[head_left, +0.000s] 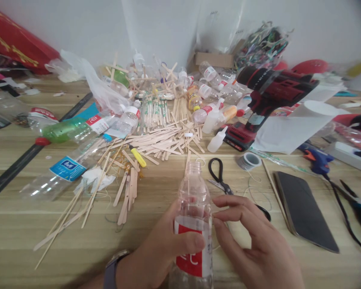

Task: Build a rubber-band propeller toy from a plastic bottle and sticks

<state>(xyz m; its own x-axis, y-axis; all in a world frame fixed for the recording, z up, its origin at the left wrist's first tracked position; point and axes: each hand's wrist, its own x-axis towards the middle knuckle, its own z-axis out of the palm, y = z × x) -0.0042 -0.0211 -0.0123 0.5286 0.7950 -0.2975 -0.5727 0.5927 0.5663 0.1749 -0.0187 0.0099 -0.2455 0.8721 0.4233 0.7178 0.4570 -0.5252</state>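
My left hand [162,249] is wrapped round a clear plastic bottle [195,208] with a red and white label. The bottle stands upright, uncapped, its lower end cut off by the frame. At its right side, my right hand [255,237] pinches with thumb and fingertips close to the wall, just above the label's level. Whatever lies in that pinch is too small to make out. Thin string shows beneath the fingers. Black-handled scissors [221,178] lie behind the right hand, partly covered by it. A thin wooden stick shows at the bottle's neck; whether inside or behind, I cannot tell.
Wooden craft sticks [159,140] are heaped behind the bottle, among several empty bottles. A red cordless drill [267,96] stands at the back right. Nearer are grey tape [249,160], a phone [305,208] and a blue glue gun [317,158]. A blue-labelled bottle [67,168] lies left.
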